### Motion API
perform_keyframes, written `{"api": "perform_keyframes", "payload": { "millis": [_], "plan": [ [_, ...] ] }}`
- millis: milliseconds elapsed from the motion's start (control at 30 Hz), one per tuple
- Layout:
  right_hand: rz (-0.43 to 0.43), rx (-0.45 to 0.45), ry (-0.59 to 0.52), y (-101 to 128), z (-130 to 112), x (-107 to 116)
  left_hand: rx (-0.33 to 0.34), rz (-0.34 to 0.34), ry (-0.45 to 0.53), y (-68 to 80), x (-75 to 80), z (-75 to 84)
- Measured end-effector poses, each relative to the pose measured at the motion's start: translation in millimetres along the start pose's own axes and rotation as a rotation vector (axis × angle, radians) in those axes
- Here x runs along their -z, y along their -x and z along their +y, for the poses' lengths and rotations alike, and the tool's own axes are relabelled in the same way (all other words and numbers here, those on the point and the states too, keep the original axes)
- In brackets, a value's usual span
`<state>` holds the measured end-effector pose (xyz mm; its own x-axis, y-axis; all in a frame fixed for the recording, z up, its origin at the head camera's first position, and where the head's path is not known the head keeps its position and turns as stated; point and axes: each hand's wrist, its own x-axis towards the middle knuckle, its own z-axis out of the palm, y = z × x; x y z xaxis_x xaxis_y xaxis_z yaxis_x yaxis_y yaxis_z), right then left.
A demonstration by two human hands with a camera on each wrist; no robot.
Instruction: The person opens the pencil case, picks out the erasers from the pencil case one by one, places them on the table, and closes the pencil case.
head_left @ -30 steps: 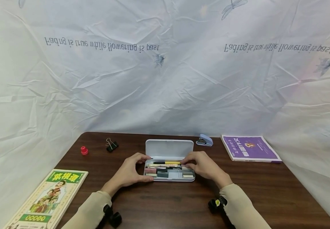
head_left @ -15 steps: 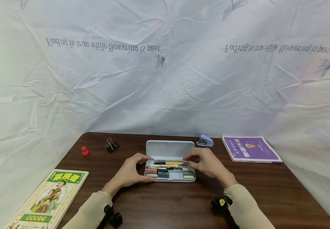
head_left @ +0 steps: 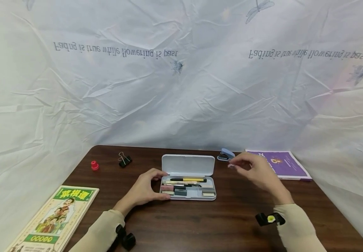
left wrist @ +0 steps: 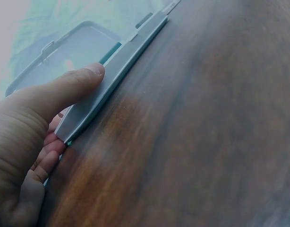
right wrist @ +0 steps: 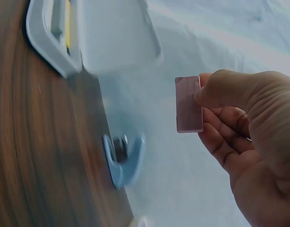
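The white pencil case (head_left: 188,198) lies open on the table, lid raised at the back. Inside are a yellow-and-black pen (head_left: 189,180), other pens, a pinkish block (head_left: 167,188) and a grey block (head_left: 180,192). My left hand (head_left: 143,187) grips the case's left end; in the left wrist view the thumb (left wrist: 81,82) presses its front wall. Between thumb and fingers, my right hand (head_left: 260,171) pinches a small flat pink rectangular block (right wrist: 187,105). That hand is in the air, right of the case and in front of the purple book.
A light-blue stapler (head_left: 226,154) stands behind, right of the case, near the purple book (head_left: 286,164). Back left are a black binder clip (head_left: 125,161) and a small red plastic piece (head_left: 94,165). A green-and-cream book (head_left: 52,220) lies front left. White cloth hangs behind the table.
My right hand has lifted away from the case's right side and moved right with the pink block. My left hand keeps its grip on the case.
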<state>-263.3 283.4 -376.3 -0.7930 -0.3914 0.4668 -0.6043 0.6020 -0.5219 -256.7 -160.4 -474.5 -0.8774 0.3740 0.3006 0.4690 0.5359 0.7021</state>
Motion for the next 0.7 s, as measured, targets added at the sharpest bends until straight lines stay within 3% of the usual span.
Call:
{"api": "perform_keyframes", "payload": {
  "millis": [133,333,700],
  "plan": [
    [0.051,0.004,0.101,14.9,11.3,18.8,-0.006,-0.002,-0.004,-0.4,-0.7,0.2],
    [0.070,0.029,0.133,36.5,32.9,32.6,-0.003,-0.001,-0.007,0.7,0.5,0.5],
    [-0.026,-0.064,0.178,57.5,69.0,18.5,-0.001,-0.007,-0.003,-0.6,-0.7,0.3]
  ]
}}
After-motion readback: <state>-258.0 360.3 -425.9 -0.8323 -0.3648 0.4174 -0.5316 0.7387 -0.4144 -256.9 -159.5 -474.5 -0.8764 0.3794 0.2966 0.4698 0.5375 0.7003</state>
